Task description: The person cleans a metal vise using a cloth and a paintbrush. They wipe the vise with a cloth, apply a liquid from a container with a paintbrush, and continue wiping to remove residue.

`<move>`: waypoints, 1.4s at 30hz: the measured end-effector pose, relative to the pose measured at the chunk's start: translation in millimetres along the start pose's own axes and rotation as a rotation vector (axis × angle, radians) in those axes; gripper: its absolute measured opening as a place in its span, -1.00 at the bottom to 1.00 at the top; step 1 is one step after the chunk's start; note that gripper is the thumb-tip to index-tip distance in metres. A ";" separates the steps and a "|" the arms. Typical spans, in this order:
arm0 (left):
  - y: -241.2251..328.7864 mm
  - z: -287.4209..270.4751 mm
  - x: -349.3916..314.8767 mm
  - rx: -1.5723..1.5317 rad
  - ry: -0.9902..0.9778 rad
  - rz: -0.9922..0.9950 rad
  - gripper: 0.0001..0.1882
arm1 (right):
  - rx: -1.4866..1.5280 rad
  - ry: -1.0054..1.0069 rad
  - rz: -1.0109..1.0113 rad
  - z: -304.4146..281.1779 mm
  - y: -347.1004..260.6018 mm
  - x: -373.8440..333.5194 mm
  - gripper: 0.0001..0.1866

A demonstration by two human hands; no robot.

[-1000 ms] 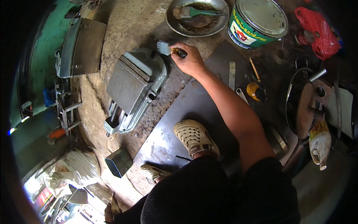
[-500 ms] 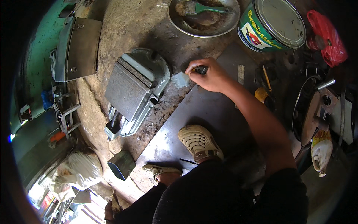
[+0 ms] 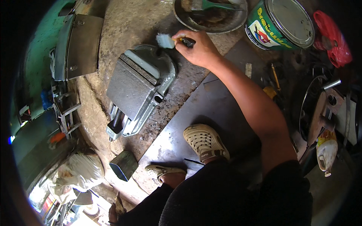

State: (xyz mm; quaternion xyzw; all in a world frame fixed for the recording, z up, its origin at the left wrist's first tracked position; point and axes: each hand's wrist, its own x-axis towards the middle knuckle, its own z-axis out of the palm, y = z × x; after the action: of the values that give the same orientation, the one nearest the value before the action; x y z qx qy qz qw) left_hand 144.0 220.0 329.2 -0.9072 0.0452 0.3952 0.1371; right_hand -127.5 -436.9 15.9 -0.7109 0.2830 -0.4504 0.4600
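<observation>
My right hand [image 3: 198,49] is closed round the handle of a paintbrush with pale bristles [image 3: 165,40]. The bristles are just beyond the far end of a grey machine vise [image 3: 132,86], over the stained floor. The vise lies on the floor, its threaded screw [image 3: 117,119] facing the lower left. At the bottom left edge only part of my left hand [image 3: 112,214] shows, its fingers bent beside a crumpled brownish thing [image 3: 120,204] that I cannot make out.
Beyond the hand, a round metal pan [image 3: 226,28] holds a green-handled brush [image 3: 215,5]. Right of it stand a green paint can [image 3: 269,28] and a red plastic bag [image 3: 333,41]. A metal box [image 3: 83,47] sits at far left, a square tube piece [image 3: 125,165] near my shoes [image 3: 205,141].
My right hand with the paintbrush has moved away from me and slightly left, from beside the vise to beyond its far end. The view has shifted slightly.
</observation>
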 end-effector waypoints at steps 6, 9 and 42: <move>3.1 -6.4 7.1 0.014 0.001 0.026 -0.52 | -0.050 -0.347 0.292 -25.9 -15.8 -34.5 -0.83; 2.7 -9.0 6.7 0.018 0.009 0.026 -0.52 | 0.054 -0.452 0.462 -41.6 -27.3 -44.1 -0.77; -27.2 17.5 -2.3 -0.043 0.003 -0.115 -0.52 | -0.019 -0.178 0.386 -24.6 -8.8 -30.7 -0.81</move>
State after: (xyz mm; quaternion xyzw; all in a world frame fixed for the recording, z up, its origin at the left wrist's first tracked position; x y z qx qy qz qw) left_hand 135.3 251.0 325.3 -0.9117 -0.0155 0.3859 0.1400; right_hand -163.1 -418.0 16.5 -0.6850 0.3764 -0.2867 0.5540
